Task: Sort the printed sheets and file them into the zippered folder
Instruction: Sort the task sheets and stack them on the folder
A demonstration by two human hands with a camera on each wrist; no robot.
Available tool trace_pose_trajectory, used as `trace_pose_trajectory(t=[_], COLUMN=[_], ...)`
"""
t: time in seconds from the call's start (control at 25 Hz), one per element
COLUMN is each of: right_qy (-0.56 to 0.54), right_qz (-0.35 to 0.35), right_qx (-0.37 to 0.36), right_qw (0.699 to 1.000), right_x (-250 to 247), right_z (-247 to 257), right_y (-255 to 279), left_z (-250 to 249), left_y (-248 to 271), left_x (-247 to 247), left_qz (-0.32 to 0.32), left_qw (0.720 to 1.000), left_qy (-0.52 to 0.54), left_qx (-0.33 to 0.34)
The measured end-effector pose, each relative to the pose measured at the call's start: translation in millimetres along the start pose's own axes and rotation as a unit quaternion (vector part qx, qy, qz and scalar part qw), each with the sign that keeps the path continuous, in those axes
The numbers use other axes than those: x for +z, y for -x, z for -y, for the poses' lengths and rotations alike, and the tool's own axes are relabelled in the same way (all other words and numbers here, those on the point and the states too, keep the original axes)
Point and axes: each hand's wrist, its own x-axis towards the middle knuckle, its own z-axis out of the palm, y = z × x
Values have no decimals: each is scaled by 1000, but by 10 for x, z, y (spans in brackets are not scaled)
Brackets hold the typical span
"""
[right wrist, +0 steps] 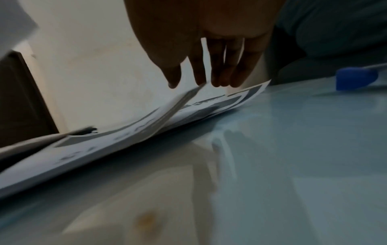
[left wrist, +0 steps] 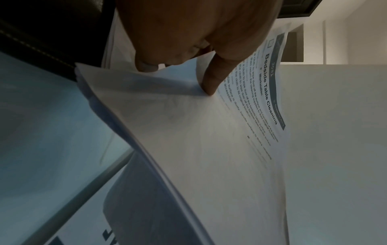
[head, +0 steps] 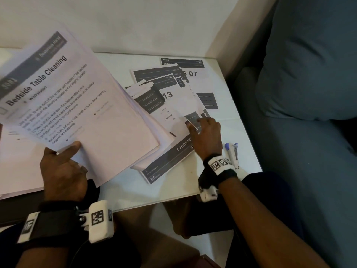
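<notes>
My left hand (head: 63, 163) grips a thick stack of printed sheets (head: 63, 97) by its near edge and holds it tilted above the table; the top page reads "Bedside Table Cleaning". In the left wrist view the thumb (left wrist: 211, 76) presses on that top page (left wrist: 240, 132). Loose sheets with dark headers (head: 173, 97) lie fanned across the white table (head: 173, 190). My right hand (head: 206, 132) reaches over them with straight fingers (right wrist: 220, 73) touching the sheets (right wrist: 146, 132). A dark folder edge (head: 19, 207) shows under the papers at the left.
A blue-capped pen (head: 228, 149) and a small stapler (head: 235, 155) lie by the table's right edge, beside my right wrist. A blue-grey sofa with a cushion (head: 309, 74) stands just right of the table. A white wall (head: 154, 22) backs the table.
</notes>
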Motion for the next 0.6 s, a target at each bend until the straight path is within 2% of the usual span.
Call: trace_pose_trajectory(t=[0.16, 0.36, 0.4, 0.44, 0.56, 0.6], right_qy=[76, 95, 87, 83, 95, 92], right_qz=[91, 54, 42, 31, 16, 12], right_qx=[91, 81, 65, 29, -158, -178], right_qw=[989, 991, 993, 996, 983, 980], right_x=[42, 94, 99, 107, 149, 163], right_z=[-113, -86, -85, -83, -86, -96], right_y=[-375, -410, -384, -335, -102, -62], left_z=[18, 30, 21, 45, 47, 58], left_y=[11, -36, 0, -50, -42, -60], left_x=[35, 98, 111, 105, 87, 64], left_qz=[22, 30, 34, 9, 2, 7], left_qw=[998, 979, 981, 978, 961, 955], left_qy=[51, 169, 154, 170, 236, 255], left_qx=[-32, -111, -112, -118, -142, -154])
